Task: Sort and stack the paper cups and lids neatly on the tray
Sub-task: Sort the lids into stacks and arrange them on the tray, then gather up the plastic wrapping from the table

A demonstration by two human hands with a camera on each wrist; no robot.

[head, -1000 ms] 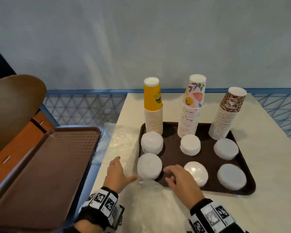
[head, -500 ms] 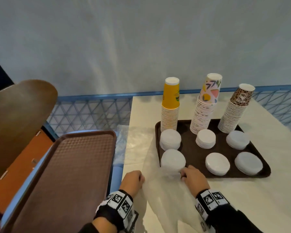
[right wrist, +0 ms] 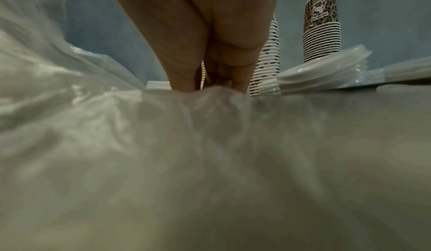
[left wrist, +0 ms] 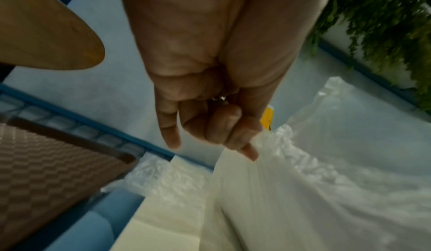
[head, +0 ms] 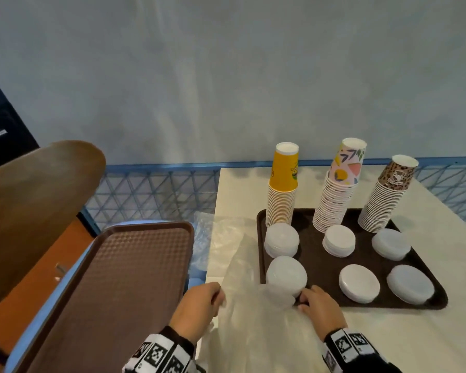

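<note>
A dark brown tray (head: 318,267) on the cream table (head: 388,335) carries three upside-down cup stacks: yellow (head: 281,189), pastel patterned (head: 339,189) and leopard print (head: 385,195). In front of them stand several stacks of white lids, the nearest left one (head: 285,275) partly under clear plastic. A clear plastic bag (head: 256,327) is spread over the table's near left corner. My left hand (head: 199,305) pinches its left edge; in the left wrist view the curled fingers (left wrist: 233,131) hold the film (left wrist: 314,172). My right hand (head: 318,308) grips the bag's bunched edge (right wrist: 210,96) at the tray's front rim.
A second, bare brown tray (head: 111,294) lies on a blue stand left of the table. More crumpled plastic (head: 202,238) sits between them. A brown chair back (head: 30,200) rises at far left, and a blue mesh railing (head: 156,195) runs behind.
My left hand went from open to pinching the bag's left edge. My right hand moved back from the lids and bunched the bag at the tray's front. The head view swung left.
</note>
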